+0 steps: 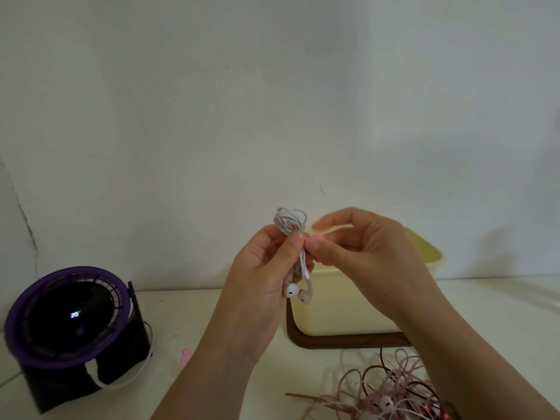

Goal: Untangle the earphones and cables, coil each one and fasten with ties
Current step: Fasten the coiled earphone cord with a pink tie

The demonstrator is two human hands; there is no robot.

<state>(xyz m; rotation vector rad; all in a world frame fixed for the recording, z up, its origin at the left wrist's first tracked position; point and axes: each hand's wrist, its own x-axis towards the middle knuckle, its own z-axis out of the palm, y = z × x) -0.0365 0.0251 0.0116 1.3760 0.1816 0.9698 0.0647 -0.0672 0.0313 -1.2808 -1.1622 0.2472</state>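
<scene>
**Item:** desk fan (pixel 69 322), black body with a purple ring, standing on the table (pixel 188 313) at the far left.

**Marking:** one small lit display (pixel 74 314) at the centre of the fan's dark round front. It shows white digits, with a green dot just to their upper right.

**Reading:** two digits. The first is a 2. The second is blurred and could be an 8 or a 0.

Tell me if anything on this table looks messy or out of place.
Yes: a tangle of pink cables sprawls on the table near the cream box, loops crossing, an earbud caught inside. What looks like a stray pink tie lies alone beside the fan.
</scene>
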